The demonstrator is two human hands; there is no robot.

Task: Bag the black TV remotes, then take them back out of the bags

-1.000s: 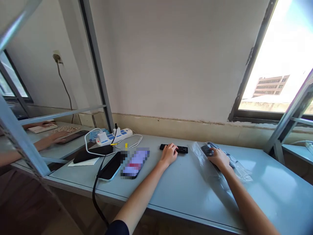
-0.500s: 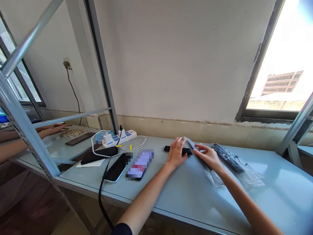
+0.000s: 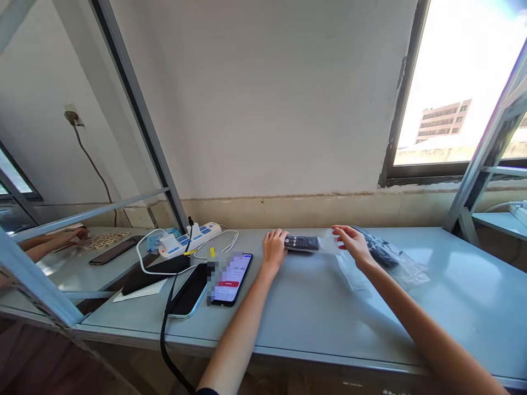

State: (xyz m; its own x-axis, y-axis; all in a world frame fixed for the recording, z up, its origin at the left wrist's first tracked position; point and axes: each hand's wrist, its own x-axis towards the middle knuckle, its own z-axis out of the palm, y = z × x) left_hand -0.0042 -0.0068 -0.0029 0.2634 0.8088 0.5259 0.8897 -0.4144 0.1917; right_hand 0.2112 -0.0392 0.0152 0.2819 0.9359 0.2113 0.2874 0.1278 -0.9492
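A black remote control [image 3: 302, 243] with rows of buttons lies crosswise near the back of the grey table. My left hand [image 3: 275, 248] is closed around its left end. Its right end meets a clear plastic bag [image 3: 349, 271]; how far the bag covers it is hard to see. With bent fingers, my right hand [image 3: 352, 246] holds the bag at its upper edge. Just beyond that hand is a wrapped bundle [image 3: 381, 249], dark items in clear plastic, lying on the table.
Left of my hands are a lit phone [image 3: 233, 280], a dark-screened phone [image 3: 189, 291], a black pouch [image 3: 156, 271] and a white power strip [image 3: 191, 240] with cables. Metal posts frame the table. Another person's hands [image 3: 68, 238] work at the far left.
My left hand went from resting flat by the remote to gripping its end. My right hand lowered the tilted bagged thing, and the bag now hangs slack. The view swung right.
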